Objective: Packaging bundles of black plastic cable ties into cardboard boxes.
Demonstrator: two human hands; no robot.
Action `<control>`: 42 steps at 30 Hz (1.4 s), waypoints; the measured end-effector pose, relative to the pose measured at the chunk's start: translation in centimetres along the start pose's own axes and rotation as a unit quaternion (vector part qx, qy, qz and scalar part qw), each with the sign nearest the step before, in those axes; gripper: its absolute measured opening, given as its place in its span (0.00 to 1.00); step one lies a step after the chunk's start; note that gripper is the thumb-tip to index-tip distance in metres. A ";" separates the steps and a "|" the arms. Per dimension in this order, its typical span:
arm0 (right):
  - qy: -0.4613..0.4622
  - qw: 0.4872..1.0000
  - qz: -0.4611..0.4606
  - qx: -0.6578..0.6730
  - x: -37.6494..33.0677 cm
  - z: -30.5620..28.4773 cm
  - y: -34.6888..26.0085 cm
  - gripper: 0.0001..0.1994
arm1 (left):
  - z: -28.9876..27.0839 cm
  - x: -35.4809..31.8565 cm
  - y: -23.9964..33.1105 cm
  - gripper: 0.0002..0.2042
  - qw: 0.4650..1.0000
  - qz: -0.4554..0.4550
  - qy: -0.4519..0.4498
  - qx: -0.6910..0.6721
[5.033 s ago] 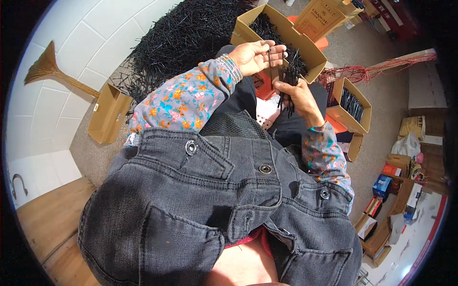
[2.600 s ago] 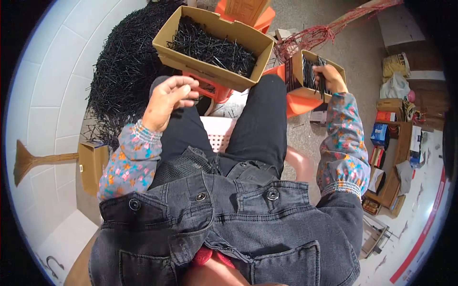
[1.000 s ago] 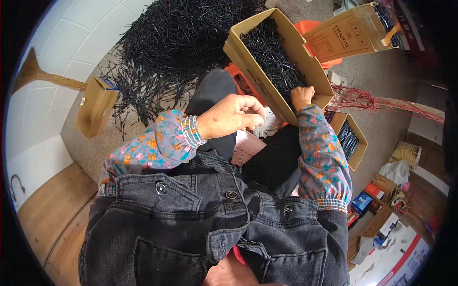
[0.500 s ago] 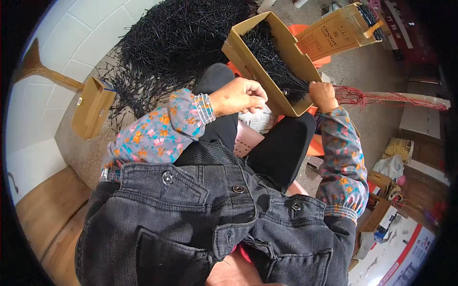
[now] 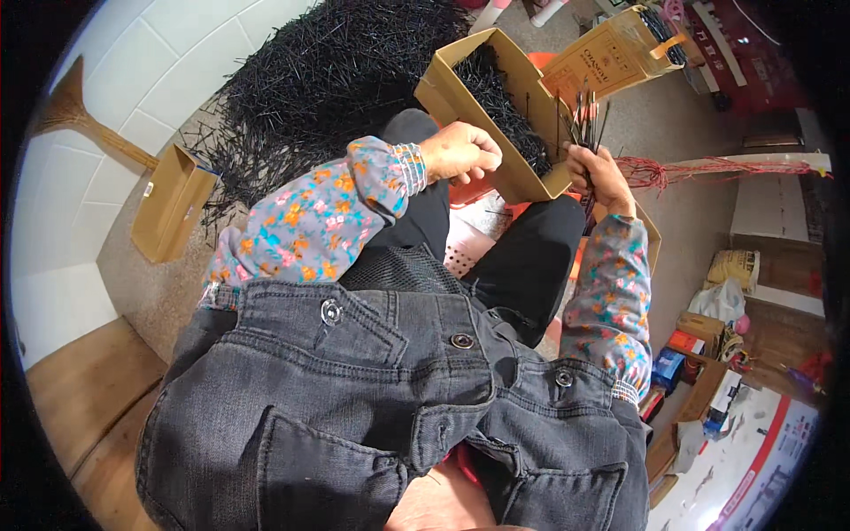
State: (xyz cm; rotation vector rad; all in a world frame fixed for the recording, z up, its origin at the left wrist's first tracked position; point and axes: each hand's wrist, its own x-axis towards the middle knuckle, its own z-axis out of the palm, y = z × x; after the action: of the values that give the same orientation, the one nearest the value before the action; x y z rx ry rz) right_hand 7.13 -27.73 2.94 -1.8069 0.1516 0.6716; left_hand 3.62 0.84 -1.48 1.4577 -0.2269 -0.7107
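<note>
Gripping a bundle of black sticks (image 5: 584, 115), right hand (image 5: 600, 173) sits beside cardboard box (image 5: 469, 97); left hand (image 5: 460, 152) fingers curled shut, empty, touching box's near wall.

Open brown carton (image 5: 460, 84) ahead, printed tan box (image 5: 602, 57) behind, small carton (image 5: 168, 203) left

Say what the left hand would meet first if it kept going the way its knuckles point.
Likely the near wall of the open cardboard box; the left hand is curled just short of it, though depth is unclear.
</note>
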 end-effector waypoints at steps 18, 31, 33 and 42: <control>-0.082 0.987 -0.113 0.085 -4.9 15.6 0.9 0.13 | 2.1 -1.5 0.6 0.18 0.954 0.042 -0.176 -0.241; -0.041 0.879 -0.033 0.474 -3.7 17.7 3.3 0.20 | -0.8 0.1 0.9 0.13 0.903 0.121 -0.074 -0.405; 0.105 0.812 0.026 0.573 -2.9 18.9 3.0 0.23 | -0.5 0.1 0.4 0.13 0.908 0.134 -0.057 -0.393; 0.092 0.741 -0.122 0.654 2.8 19.8 3.0 0.26 | 3.0 -0.2 -0.7 0.13 0.952 0.157 0.038 -0.260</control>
State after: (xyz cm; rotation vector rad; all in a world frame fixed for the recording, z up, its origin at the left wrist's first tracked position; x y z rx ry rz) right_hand 0.93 -10.16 -4.81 -0.4724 0.3935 0.0593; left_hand 1.61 -1.45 -1.72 0.9144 -0.1886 -0.4086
